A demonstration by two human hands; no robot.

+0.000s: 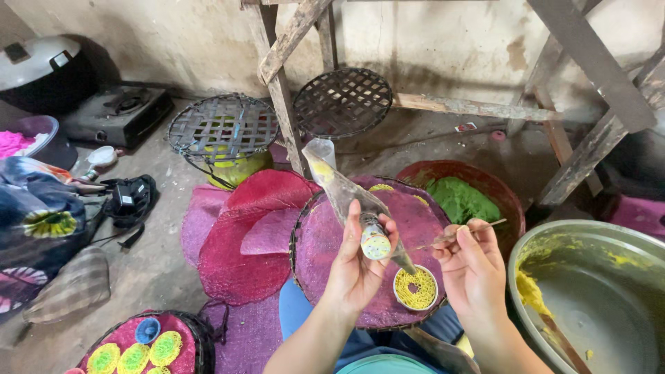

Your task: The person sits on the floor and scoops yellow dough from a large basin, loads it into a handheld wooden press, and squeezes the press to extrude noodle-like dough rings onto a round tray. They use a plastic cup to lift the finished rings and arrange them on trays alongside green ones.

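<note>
1. Head view, looking down at the floor (159, 263) where the person sits: the biggest thing in reach is a large metal basin (623, 242) at the right, its wall smeared with yellow batter and only a little left at the near side, so much of that batch looks used up, as far as I can judge.
2. Behind the hands sits a red bowl (485, 176) holding green paste (460, 201), apparently not in use at this moment.
3. On the lap lies a round woven tray (332, 242) covered with purple mesh; most of its surface is bare, which suggests this tray has only just been started.
4. At lower left a second tray (190, 329) carries three finished yellow-green lace discs (135, 357) and a small blue cup, so some pieces are already done.
5. Two empty woven racks (222, 128) lean at the back wall, and red mesh sheets (242, 235) lie beside the lap tray.
6. A small white mould cup (415, 289) stands on the lap tray near its right edge, filled with a web of yellow strands; this piece looks nearly complete.
7. Left hand (357, 263): its grip is closed around the nozzle end of a clear piping bag (339, 187), perforated tip facing the camera, just above and left of the cup.
8. Right hand (471, 266): fingers pinched narrowly on a thin stick (471, 230) that points toward the nozzle.
</note>
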